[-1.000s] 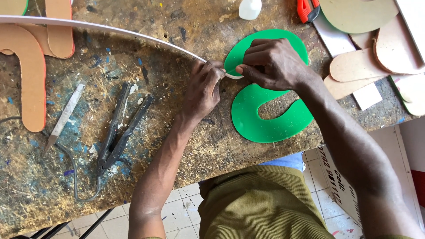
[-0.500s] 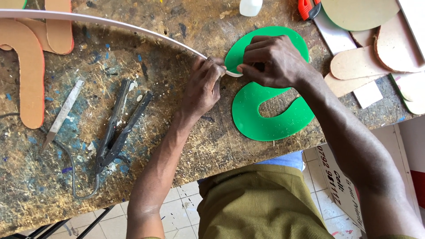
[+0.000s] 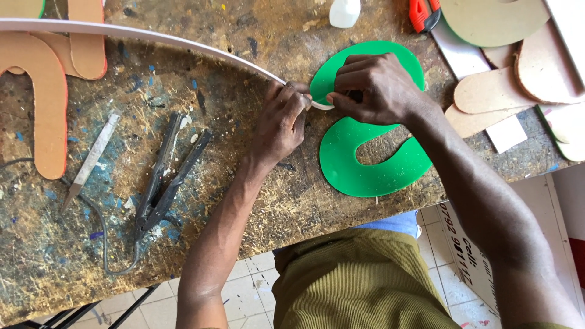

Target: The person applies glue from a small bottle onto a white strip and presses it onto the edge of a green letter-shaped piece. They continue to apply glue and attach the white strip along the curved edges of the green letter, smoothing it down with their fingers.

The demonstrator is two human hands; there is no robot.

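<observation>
In the head view, a flat, glossy green plastic cut-out shaped like a curved S [image 3: 365, 173] lay on the scarred, paint-flecked wooden surface [image 3: 244, 79], near its front edge and right of the middle. The left hand [image 3: 281, 125] was closed in a pinch on a long, thin white strip [image 3: 152, 35] that arced away toward the far left corner. The right hand [image 3: 373, 88] rested on the cut-out's upper lobe, fingers curled shut on the strip's end at the green rim. Left of the hands lay black metal snips [image 3: 167, 176] and a slim grey blade [image 3: 91, 161], with open room between. Tan cardboard sole shapes [image 3: 493, 91] crowded the right edge. A white carton with dark print [image 3: 472, 259] stood on the tiled floor below.
</observation>
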